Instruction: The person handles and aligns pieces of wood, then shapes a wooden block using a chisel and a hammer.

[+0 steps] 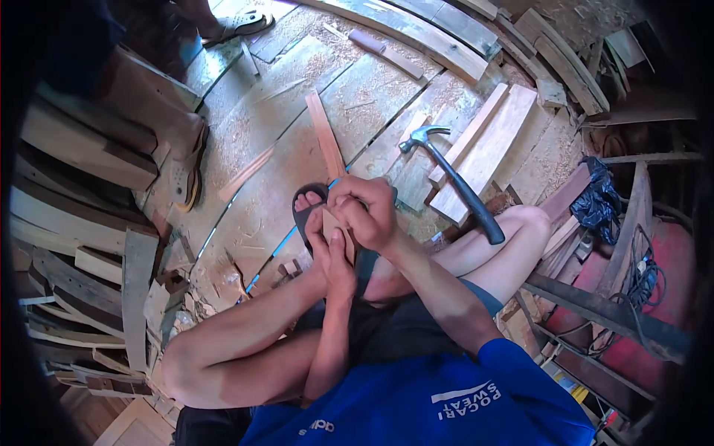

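A flat tan piece of wood (337, 232) shows between my hands, its lower end in my left hand (332, 260), thumb on top and fingers closed round it. Just above, my right hand (366, 210) is closed in a fist against the wood; what lies inside it is hidden. A thin reddish wooden strip (325, 134) runs out beyond my right hand; I cannot tell whether it is the same piece. To the right, a hammer (462, 182) with a dark handle rests with its head over boards and its grip end by my knee.
Cut boards (487, 156) lie to the right, with long curved timbers (416, 30) behind. Stacked curved planks (74, 215) fill the left. Another person's sandalled foot (182, 167) stands nearby. Shavings cover the plank floor (260, 141). A black plastic bag (595, 201) hangs at right.
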`<state>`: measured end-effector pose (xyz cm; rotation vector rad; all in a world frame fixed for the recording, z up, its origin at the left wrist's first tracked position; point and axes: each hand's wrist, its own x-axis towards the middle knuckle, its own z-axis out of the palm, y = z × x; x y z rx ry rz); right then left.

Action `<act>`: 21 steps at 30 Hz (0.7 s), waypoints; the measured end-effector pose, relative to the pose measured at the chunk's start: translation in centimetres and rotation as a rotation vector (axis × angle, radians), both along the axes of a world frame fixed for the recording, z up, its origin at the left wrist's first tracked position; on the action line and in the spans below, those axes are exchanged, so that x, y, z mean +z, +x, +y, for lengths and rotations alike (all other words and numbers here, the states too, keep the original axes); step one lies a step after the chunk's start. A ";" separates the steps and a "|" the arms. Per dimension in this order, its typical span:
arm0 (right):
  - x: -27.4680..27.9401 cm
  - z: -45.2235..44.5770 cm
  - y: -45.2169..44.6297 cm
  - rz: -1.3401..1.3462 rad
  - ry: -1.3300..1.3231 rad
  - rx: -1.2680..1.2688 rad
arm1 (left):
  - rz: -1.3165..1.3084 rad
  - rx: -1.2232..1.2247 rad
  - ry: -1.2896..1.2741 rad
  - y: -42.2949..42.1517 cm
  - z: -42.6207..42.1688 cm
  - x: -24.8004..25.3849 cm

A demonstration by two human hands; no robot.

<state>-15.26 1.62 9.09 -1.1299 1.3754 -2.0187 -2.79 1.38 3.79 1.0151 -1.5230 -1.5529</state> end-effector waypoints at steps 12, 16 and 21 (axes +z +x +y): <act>0.5 0.8 -0.5 -0.171 0.010 -0.045 | 0.149 0.069 0.150 0.5 0.0 -1.6; 1.8 0.5 -1.2 -0.146 0.042 -0.021 | 0.184 0.061 0.078 -0.6 0.3 -1.4; 1.7 0.5 -1.0 -0.106 -0.012 -0.027 | 0.274 0.063 0.205 -0.6 0.7 -1.5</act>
